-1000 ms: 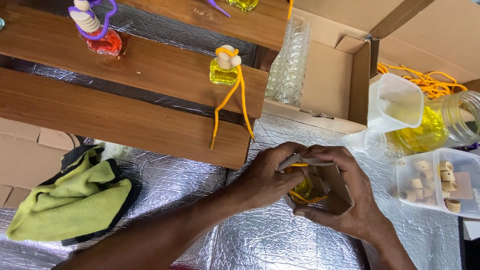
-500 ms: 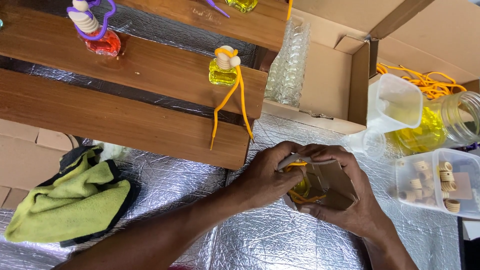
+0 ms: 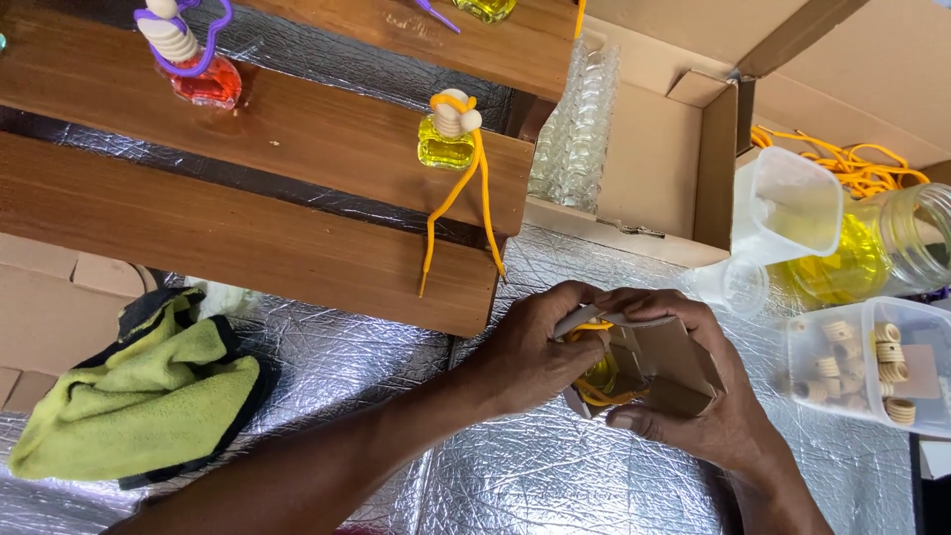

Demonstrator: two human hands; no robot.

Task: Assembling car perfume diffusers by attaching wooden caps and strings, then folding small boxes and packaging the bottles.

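- The left hand (image 3: 530, 352) and right hand (image 3: 693, 396) meet over a foil-covered table (image 3: 555, 476), low and right of centre in the head view.
- Between them sits a small cardboard box (image 3: 659, 362), brown, its flaps open toward the left hand.
- The right hand is wrapped around the box from the right and below, fingers over its top edge and thumb under its lower edge; it is clamped on the box.
- A small bottle (image 3: 599, 372) of yellow liquid lies at the mouth of the box, with an orange cord (image 3: 594, 396) looped around it.
- The left hand is closed against the bottle and the near flap, fingers curled over the top; the exact grip is partly hidden.
- The bottle's long axis cannot be told; too little of it shows between fingers and flaps.
- The box's long axis runs roughly left to right, slightly tilted, open end to the left.
- A wooden shelf (image 3: 248, 218) lies above the hands; on it stand a yellow bottle with orange cord (image 3: 446, 144) and a red bottle (image 3: 203, 79).
- Right of the hands: a clear tub of wooden caps (image 3: 872, 362) and a jar of yellow liquid (image 3: 872, 258).
- A green cloth (image 3: 129, 396) lies well apart at the left.
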